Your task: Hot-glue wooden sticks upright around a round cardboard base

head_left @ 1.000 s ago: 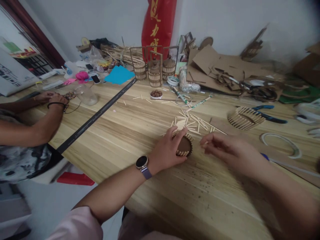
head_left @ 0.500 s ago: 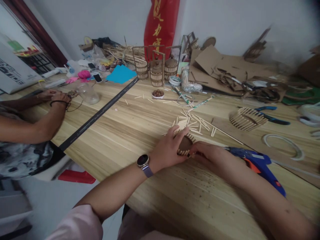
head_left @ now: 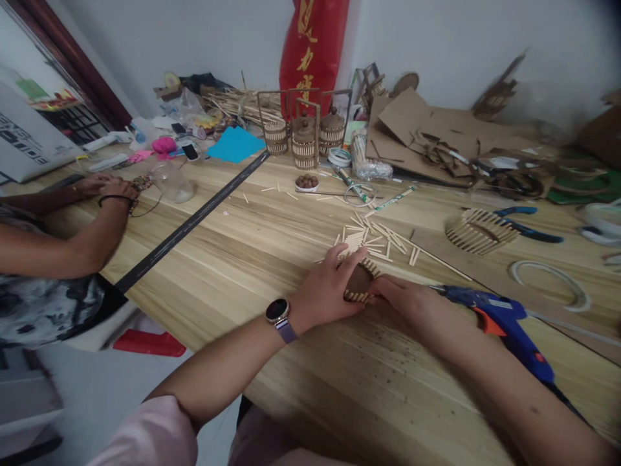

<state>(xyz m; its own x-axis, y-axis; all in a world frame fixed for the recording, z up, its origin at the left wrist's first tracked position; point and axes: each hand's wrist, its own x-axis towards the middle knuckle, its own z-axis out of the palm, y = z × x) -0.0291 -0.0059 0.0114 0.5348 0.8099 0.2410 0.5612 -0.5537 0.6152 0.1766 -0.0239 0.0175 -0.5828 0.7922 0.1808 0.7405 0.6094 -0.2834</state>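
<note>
My left hand (head_left: pixel 327 288), with a watch on its wrist, is wrapped round a small round basket (head_left: pixel 361 279) of short wooden sticks set about a brown disc. Part of the basket is hidden by that hand. At its right edge, my right hand (head_left: pixel 400 298) has its fingers pinched together against the sticks; what lies between the fingertips is hidden. Just beyond the basket is a loose pile of short wooden sticks (head_left: pixel 378 239). A blue glue gun (head_left: pixel 509 330) lies to the right, partly behind my right forearm.
Another stick basket (head_left: pixel 480 231) and blue-handled pliers (head_left: pixel 531 232) lie to the right. Finished little buckets (head_left: pixel 305 145) stand at the back beside a dish of brown beads (head_left: pixel 307 183). A co-worker's hands (head_left: pixel 116 188) work at the left near a clear jar (head_left: pixel 172 181).
My right hand has shifted very slightly at the basket's right edge, and its forearm has moved a little. My left hand and the basket stay in place.
</note>
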